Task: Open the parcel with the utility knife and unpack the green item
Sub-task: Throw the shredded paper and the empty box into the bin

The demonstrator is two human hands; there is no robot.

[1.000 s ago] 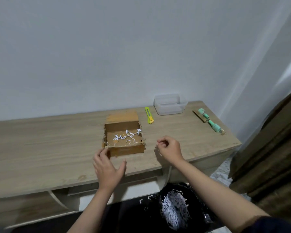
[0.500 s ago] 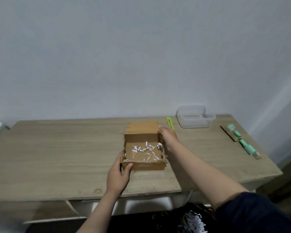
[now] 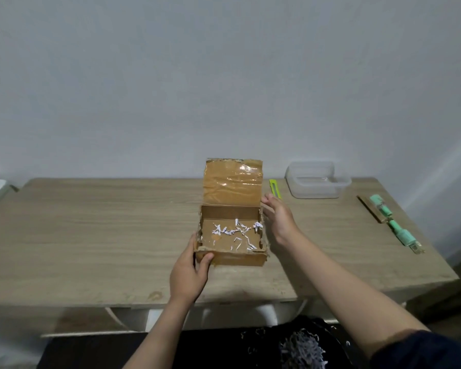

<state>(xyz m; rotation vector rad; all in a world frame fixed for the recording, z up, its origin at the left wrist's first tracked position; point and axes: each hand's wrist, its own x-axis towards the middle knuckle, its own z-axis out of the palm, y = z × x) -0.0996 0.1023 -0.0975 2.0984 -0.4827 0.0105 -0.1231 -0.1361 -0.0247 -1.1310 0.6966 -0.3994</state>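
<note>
Wood-grain counter point(image 3: 91, 235) against pale wall point(image 3: 171, 75); left hand point(image 3: 188, 272) gripped cardboard parcel point(image 3: 232, 235) corner, right hand point(image 3: 278, 218), fingers relaxed, touched lid point(image 3: 232, 183).

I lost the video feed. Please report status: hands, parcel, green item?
Left hand grips parcel front corner; right hand at lid, raised. Green item out, on table. Nothing blocking.

My parcel point(image 3: 232, 235) is brown cardboard with glossy tan tape on its lid, white paper shreds point(image 3: 236, 230) inside; the bench point(image 3: 91, 235) is pale wood-grain, the knife point(image 3: 275, 188) yellow-green, the unpacked item point(image 3: 394, 222) mint green, the tub point(image 3: 317, 183) clear
</note>
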